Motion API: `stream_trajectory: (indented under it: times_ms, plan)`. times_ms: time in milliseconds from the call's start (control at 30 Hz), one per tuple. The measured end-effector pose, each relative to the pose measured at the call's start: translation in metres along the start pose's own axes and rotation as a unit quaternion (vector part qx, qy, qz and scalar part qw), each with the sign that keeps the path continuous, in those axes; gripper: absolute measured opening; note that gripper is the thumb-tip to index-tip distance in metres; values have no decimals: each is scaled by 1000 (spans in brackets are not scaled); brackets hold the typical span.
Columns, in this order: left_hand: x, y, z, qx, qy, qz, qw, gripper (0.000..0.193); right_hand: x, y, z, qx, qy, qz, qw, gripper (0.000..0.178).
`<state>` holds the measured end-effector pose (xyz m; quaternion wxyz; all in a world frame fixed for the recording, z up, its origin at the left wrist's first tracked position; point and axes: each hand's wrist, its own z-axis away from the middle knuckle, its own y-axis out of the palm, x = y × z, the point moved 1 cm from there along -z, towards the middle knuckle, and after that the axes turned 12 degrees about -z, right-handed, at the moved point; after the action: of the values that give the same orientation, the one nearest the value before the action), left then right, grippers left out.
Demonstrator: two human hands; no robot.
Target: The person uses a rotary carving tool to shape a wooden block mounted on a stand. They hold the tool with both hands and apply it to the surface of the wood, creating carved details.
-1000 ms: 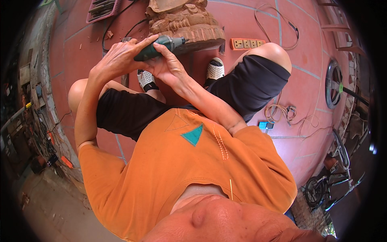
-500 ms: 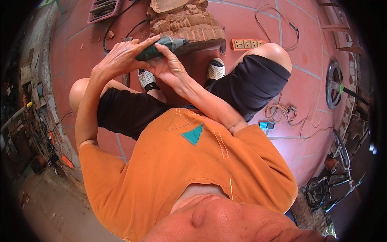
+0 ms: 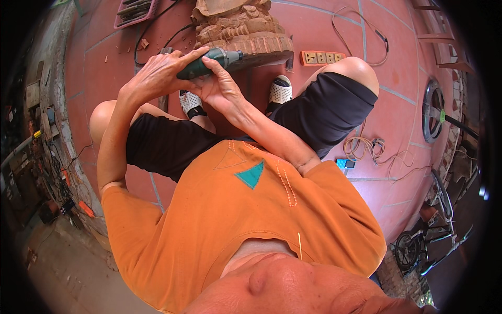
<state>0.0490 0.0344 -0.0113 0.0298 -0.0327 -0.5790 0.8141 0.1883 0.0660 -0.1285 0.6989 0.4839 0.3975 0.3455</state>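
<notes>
A dark green power tool with a grey nose, like a rotary grinder, is held between my two hands. My left hand wraps over its rear, with the index finger stretched along the top. From the near side my right hand grips it, thumb pressed on the body and the other fingers partly hidden. The tool's nose points right, at the base of a brown carved wooden piece standing just beyond. Whether its tip touches the wood I cannot make out.
An orange power strip lies right of the carving. A pink basket of carving tools is at the far left, near a black cable. Coiled cord and a small blue phone lie at right, with a wheel beyond.
</notes>
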Motion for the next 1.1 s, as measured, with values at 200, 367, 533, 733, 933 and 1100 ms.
stream_trajectory:
  times_ms: [200,367,533,733,933,1100]
  plan:
    - [-1,-2,0,-3,6,4,1000,96,1,-3,-1,4,6,-22,1000,37]
    - [-3,-2,0,-3,-10,-3,1000,98,4,-4,-4,10,17,-2,1000,39]
    - [-3,-1,0,-6,-11,-6,1000,97,5,-1,-3,10,10,11,1000,40]
    - [0,1,1,-23,5,-10,1000,97,4,-6,-4,16,20,-31,999,36]
    - [-6,-7,-1,34,-25,4,999,90,0,-3,-1,-4,5,-9,1000,39]
    - [-6,-7,0,27,-25,9,999,92,0,-4,-2,-6,4,-8,1000,39]
